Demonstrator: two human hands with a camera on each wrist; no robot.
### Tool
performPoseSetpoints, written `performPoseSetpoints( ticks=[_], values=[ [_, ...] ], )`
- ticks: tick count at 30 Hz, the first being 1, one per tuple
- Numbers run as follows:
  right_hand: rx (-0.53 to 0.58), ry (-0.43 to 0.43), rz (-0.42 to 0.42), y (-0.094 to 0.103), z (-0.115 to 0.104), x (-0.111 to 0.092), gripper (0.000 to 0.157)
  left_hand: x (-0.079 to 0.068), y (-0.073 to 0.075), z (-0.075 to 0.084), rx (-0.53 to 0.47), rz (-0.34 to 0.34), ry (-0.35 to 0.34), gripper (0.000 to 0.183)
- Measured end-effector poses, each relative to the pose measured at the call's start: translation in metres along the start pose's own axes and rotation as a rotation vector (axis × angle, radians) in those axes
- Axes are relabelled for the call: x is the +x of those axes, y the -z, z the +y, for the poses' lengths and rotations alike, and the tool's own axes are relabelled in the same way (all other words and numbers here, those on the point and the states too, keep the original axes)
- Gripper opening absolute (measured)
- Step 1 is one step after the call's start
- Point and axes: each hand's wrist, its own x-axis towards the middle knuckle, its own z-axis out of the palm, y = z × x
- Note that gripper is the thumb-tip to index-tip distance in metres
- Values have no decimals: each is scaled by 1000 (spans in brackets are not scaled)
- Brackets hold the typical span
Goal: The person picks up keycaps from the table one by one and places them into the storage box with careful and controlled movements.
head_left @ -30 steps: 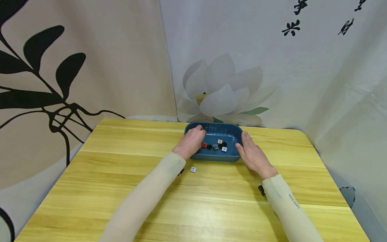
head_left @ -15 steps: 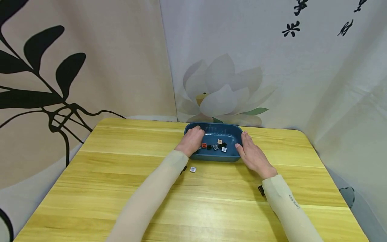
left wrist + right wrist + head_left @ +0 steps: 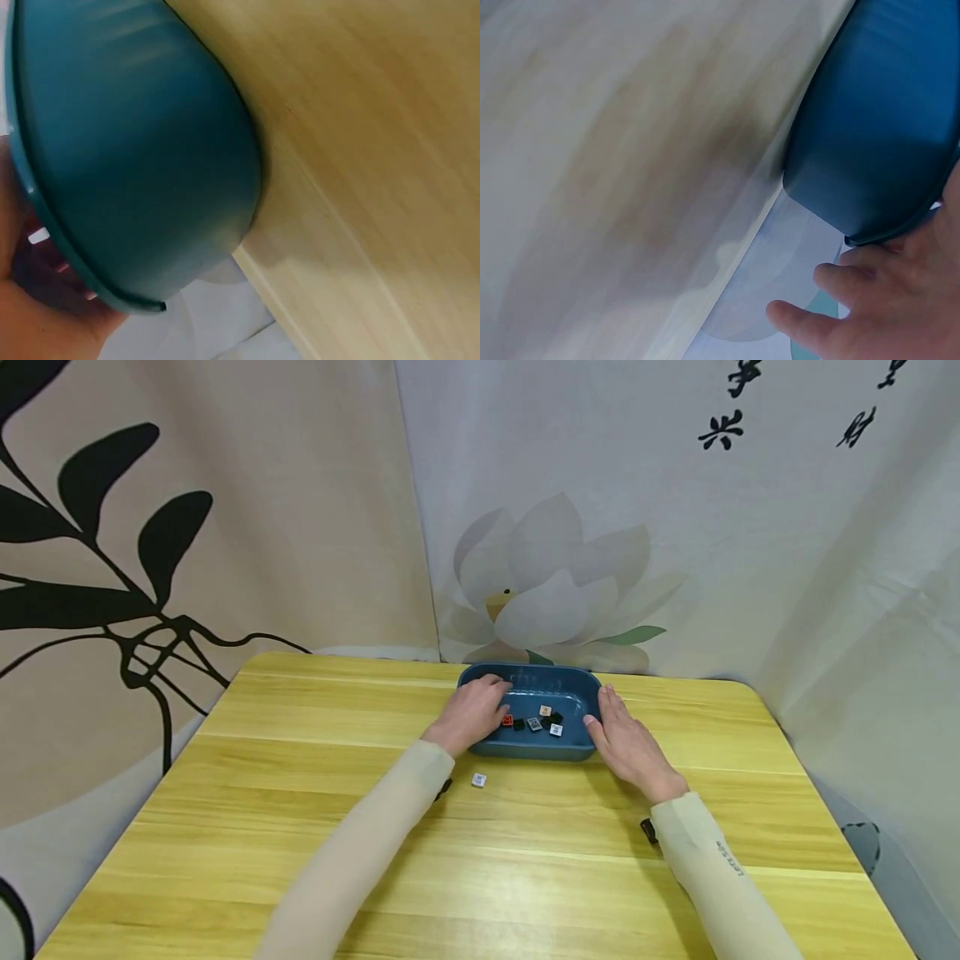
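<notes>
A blue rectangular tray [image 3: 536,752] stands at the table's far edge. In it lie several small square pieces resembling keycaps: a red one [image 3: 507,721], a cream one [image 3: 545,711], a grey one [image 3: 534,724], a white one [image 3: 556,730] and some black ones [image 3: 519,725]. My left hand [image 3: 471,712] reaches over the tray's left end, thumb and fingers apart inside it; its palm side is hidden. Straight fingers of my right hand [image 3: 628,745] rest against the tray's right end. Another white square piece [image 3: 479,781] lies on the table before the tray.
The wooden table [image 3: 525,868] extends toward me on both sides of the tray. Behind it hangs a printed curtain [image 3: 337,510]. A dark wrist device [image 3: 648,832] shows below my right sleeve.
My left hand's fingers have spread from a closer bunch, and the hand has shifted slightly left and down. My right hand, the tray and the loose white piece stay put.
</notes>
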Motion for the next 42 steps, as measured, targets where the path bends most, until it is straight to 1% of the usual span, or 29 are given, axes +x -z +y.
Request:
performPoseSetpoints(
  ticks=[5,8,13,17,25,31,37,42],
  values=[
    [1,-3,-4,0,-2,1,75,-18,6,-3,-5,77,-73,42],
    [3,-10,-10,0,-2,0,76,-30,11,-5,-14,99,-118,44],
    [0,-14,-24,1,-2,-1,77,-50,18,-7,-59,102,-169,52],
    [2,-10,-23,1,-2,-1,77,-66,19,-10,-73,107,-210,56],
    [5,-7,-19,1,-2,-1,78,-93,15,-18,-8,124,-296,62],
    [8,-5,-15,2,-1,-2,77,-105,12,-19,48,128,-373,60],
    [13,-7,-14,1,-1,-1,78,-114,13,-18,46,137,-448,56],
    [14,-11,-17,1,0,0,78,-121,12,-19,49,102,-506,58]
  ],
)
